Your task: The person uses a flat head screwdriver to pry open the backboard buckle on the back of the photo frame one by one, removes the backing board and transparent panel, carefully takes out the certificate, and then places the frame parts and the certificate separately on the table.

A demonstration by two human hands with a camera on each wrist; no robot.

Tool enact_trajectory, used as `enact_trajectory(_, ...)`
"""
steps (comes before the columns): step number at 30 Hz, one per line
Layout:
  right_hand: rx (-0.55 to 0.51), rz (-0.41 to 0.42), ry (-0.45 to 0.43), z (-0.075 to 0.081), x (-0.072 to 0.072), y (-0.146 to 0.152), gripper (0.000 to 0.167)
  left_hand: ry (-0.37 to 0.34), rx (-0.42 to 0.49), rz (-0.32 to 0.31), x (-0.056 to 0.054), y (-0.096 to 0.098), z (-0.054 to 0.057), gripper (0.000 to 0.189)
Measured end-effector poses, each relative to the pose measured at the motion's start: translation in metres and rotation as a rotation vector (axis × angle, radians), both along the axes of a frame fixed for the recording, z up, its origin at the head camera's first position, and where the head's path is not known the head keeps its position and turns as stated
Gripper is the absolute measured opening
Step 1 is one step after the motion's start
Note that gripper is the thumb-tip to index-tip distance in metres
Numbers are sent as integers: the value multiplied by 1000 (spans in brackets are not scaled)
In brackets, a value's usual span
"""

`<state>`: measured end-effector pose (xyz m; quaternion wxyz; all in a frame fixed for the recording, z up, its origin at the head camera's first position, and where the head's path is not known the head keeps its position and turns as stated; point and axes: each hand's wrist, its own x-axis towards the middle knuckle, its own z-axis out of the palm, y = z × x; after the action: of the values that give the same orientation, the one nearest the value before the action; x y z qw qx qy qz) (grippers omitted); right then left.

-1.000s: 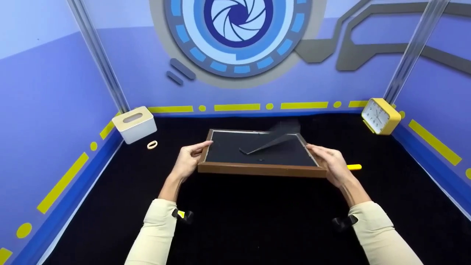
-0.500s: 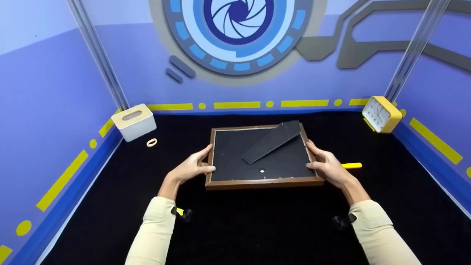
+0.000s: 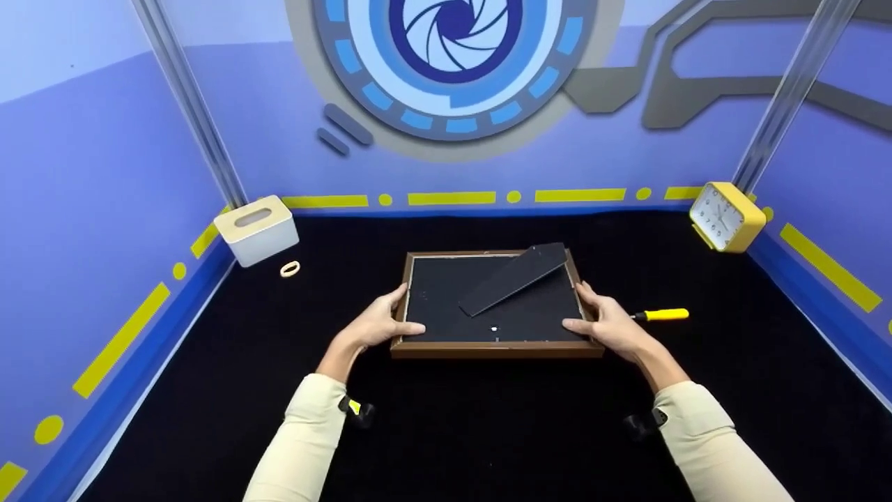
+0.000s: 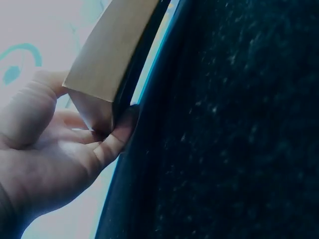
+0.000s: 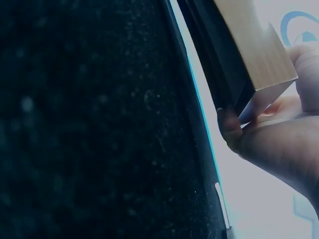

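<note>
A brown picture frame (image 3: pixel 498 351) lies face down between my hands in the head view, its black back panel (image 3: pixel 439 296) upward. Across that panel slants a black easel leg (image 3: pixel 519 279). My left hand (image 3: pixel 373 324) grips the left side, thumb on the back panel. At the right side, my right hand (image 3: pixel 613 324) holds it the same way. Both wrist views show fingers curled beneath the frame's edge (image 4: pixel 112 55), with fingertips (image 5: pixel 230 127) under it and a gap above the dark cloth. The front of the frame is hidden.
Right of the right hand lies what looks like a screwdriver (image 3: pixel 667 314) with a yellow handle. A yellow alarm clock (image 3: pixel 727 217) stands at the back right. At the back left are a tissue box (image 3: pixel 256 230) and a small pale ring (image 3: pixel 290 268), all on black cloth (image 3: pixel 488 425).
The frame has tipped from a steep slant to flatter, so its back shows more fully. Both thumbs have come over onto the back panel. The screwdriver's shaft has come into view.
</note>
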<state>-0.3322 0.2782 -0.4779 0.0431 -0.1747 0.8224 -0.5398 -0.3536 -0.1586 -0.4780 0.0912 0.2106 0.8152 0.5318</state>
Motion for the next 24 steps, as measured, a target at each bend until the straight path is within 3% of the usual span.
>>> enact_trajectory(3,29,-7,-18,-2,-1,1,91,-8,1,-7,0,0,-3,102)
enact_trajectory(11,205,7,-7,-1,2,3,115,55,-183,-1,3,-3,-9,107)
enact_trajectory(24,355,59,-11,-8,5,8,110,62,-250,28,3,3,-9,115)
